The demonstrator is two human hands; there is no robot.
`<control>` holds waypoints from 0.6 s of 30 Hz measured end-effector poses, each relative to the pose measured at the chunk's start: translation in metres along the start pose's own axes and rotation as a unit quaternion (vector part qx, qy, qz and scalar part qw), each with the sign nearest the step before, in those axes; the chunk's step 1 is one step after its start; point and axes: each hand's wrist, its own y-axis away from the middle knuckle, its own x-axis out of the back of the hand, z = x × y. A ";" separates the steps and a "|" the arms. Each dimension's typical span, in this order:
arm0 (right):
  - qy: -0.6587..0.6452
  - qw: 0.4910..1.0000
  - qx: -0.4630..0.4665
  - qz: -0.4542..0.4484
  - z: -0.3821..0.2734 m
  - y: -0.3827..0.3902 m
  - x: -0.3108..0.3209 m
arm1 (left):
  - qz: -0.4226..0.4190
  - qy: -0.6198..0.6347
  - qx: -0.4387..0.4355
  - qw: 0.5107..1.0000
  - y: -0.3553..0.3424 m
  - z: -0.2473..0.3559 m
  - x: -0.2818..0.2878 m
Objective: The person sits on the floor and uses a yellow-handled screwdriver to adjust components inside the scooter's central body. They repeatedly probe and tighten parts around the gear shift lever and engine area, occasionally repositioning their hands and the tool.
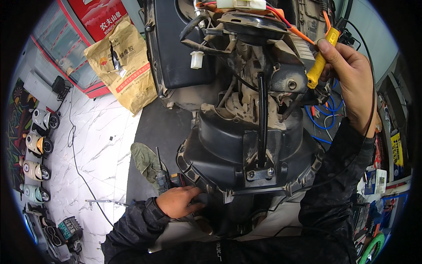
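Observation:
My right hand is closed on a yellow tool with a dark cable at its top, beside orange and red wires at the upper right of a dusty black vehicle body. My left hand rests low on the left, fingers apart and slightly bent, by the body's lower edge and a dark power drill. A green cloth lies beside the drill. A white connector hangs from the wiring above.
A brown paper sack lies at upper left before a red display fridge. Small scooters line the left side on the tiled floor. A dark mat lies under the vehicle; blue cables and shelves of items are at right.

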 end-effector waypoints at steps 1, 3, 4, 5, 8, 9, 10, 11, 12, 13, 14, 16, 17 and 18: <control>-0.007 1.000 -0.001 -0.001 0.001 0.000 0.000 | 0.005 0.008 0.000 1.000 0.000 0.000 0.000; -0.024 1.000 0.004 -0.005 0.002 0.000 -0.001 | -0.006 0.001 0.004 1.000 -0.001 0.001 0.001; -0.019 1.000 -0.003 -0.003 0.002 0.000 -0.001 | -0.004 0.010 0.005 1.000 -0.001 0.001 0.001; -0.017 1.000 -0.003 -0.004 0.002 -0.001 -0.001 | -0.007 0.010 0.008 1.000 -0.001 0.001 0.001; -0.022 1.000 -0.006 0.000 0.004 -0.001 -0.003 | -0.007 0.011 0.005 1.000 -0.002 0.001 0.001; -0.026 1.000 -0.006 0.002 0.005 -0.001 -0.004 | -0.012 0.004 0.003 1.000 -0.003 0.000 0.000; -0.024 1.000 -0.005 0.002 0.005 -0.001 -0.004 | -0.007 0.010 0.004 1.000 -0.003 0.000 0.000; -0.024 1.000 -0.003 0.002 0.005 -0.001 -0.004 | -0.009 0.008 0.007 1.000 -0.003 0.000 -0.001; -0.026 1.000 0.000 0.001 0.005 0.000 -0.004 | -0.015 -0.001 0.010 1.000 -0.002 0.000 -0.001; -0.025 1.000 -0.002 0.001 0.004 -0.001 -0.004 | -0.005 0.010 0.006 1.000 -0.002 0.000 -0.001; -0.027 1.000 -0.003 0.000 0.004 -0.001 -0.005 | 0.000 0.014 0.002 1.000 -0.003 0.000 -0.001; -0.032 0.999 -0.004 0.002 0.004 -0.001 -0.005 | -0.002 0.014 0.004 1.000 -0.003 0.001 -0.001; -0.035 0.999 -0.003 0.005 0.004 0.000 -0.006 | -0.009 0.012 0.009 1.000 -0.003 0.001 -0.001; -0.043 0.999 0.002 0.004 0.004 0.000 -0.007 | -0.020 0.004 0.015 1.000 -0.003 0.001 0.000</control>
